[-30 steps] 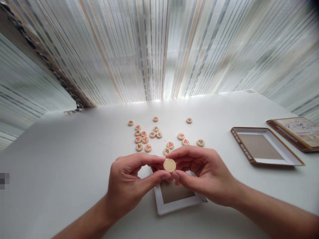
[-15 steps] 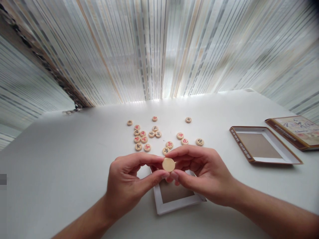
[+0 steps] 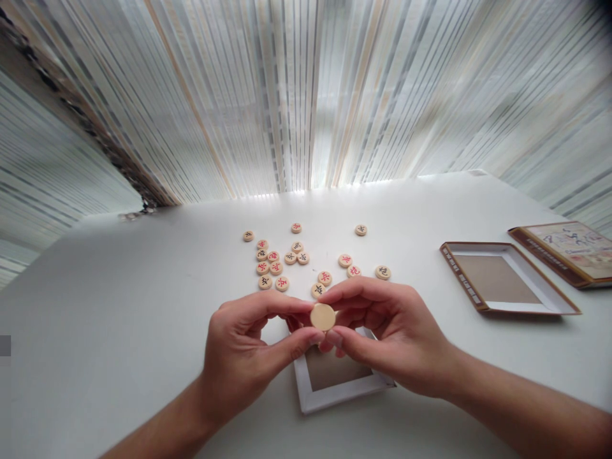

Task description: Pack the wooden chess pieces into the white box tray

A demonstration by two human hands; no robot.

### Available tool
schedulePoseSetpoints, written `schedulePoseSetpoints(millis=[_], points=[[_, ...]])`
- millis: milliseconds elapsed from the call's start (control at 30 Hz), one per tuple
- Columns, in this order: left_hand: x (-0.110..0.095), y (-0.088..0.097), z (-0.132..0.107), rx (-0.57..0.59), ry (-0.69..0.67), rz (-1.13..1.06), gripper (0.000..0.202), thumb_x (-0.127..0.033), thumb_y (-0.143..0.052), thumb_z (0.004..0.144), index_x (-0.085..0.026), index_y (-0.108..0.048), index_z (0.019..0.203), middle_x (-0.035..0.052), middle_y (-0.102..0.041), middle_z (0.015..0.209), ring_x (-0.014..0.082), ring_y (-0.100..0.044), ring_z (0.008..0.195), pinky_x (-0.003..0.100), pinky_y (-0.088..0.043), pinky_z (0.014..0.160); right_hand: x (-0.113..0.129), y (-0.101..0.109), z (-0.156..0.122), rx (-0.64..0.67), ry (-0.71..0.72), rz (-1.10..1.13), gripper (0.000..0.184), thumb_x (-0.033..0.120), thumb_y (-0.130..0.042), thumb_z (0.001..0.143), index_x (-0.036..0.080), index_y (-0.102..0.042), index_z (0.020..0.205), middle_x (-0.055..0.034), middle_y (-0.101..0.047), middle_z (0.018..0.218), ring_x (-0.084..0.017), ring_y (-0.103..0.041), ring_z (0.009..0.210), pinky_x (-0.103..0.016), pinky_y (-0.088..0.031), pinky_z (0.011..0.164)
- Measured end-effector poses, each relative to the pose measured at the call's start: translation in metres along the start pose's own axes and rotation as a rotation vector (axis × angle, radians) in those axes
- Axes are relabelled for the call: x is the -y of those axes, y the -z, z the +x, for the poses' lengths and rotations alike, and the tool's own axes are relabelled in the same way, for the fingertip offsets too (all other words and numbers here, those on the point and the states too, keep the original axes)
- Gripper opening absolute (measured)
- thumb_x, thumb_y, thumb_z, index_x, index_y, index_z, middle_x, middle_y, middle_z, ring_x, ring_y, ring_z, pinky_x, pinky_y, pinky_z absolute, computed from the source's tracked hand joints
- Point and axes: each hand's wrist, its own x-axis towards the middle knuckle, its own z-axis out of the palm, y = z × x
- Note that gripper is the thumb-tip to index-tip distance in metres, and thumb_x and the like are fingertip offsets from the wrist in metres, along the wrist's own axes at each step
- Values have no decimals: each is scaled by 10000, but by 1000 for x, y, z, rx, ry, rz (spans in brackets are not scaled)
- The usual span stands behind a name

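Over the white-rimmed tray [image 3: 335,396], a blank-faced disc [image 3: 322,317] stays put.
Left hand [image 3: 234,344] and right hand [image 3: 404,338] keep it in a shared fingertip grip; handling seems paused.

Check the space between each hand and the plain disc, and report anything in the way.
Nothing visible is in the way: the left hand and right hand both grip the plain disc at its edge. The white-rimmed tray lies below, not between.

Discs [image 3: 303,258] block the middle; the table [image 3: 119,319] leaves room leftward.
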Motion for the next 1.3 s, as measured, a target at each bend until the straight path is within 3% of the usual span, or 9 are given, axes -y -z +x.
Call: schedulePoseSetpoints(millis=[233,467,767,1100,1200,1300], points=[[0,-1,0,-7,0,-25,342,-8,-917,751,-231,-869,1005,11,-844,852,138,-773,748,187,-636,743,1,0,1,8,33,-5,285,67,-859,838,166,-761,1087,-35,-822,818,-163,-820,704,-192,-667,650],[-4,-3,1,-6,20,-14,252,-53,-917,778,-202,-871,976,32,-859,845,149,-791,716,191,-659,711,1,1,1,-14,63,-14,324,25,-849,817,162,-791,1105,-54,-851,844,-158,-824,707,-181,-666,649],[-5,-2,1,-9,5,-7,287,-18,-902,769,-205,-870,984,17,-861,848,135,-793,717,168,-658,721,0,2,0,-21,52,17,387,-26,-831,794,174,-804,1124,-38,-848,834,-130,-809,697,-158,-650,668],[-3,-1,-1,26,-4,-10,328,-14,-849,812,-237,-862,1052,5,-863,898,131,-789,755,178,-650,756,-1,1,-1,-36,60,-31,340,17,-833,809,182,-801,1104,0,-799,757,-101,-759,635,-142,-614,618],[-2,0,-1,45,12,-16,310,-37,-837,837,-245,-861,1065,5,-857,894,134,-786,778,184,-643,775,-1,1,-1,-49,132,-140,276,76,-825,854,173,-785,1109,-7,-779,747,-117,-747,624,-180,-628,612],[-2,0,0,84,37,-52,273,-76,-837,860,-240,-859,1077,15,-849,888,141,-780,787,201,-644,786,-2,1,-1,-71,328,-342,283,50,-798,858,157,-780,1120,-41,-778,836,-114,-714,625,-216,-631,627]])
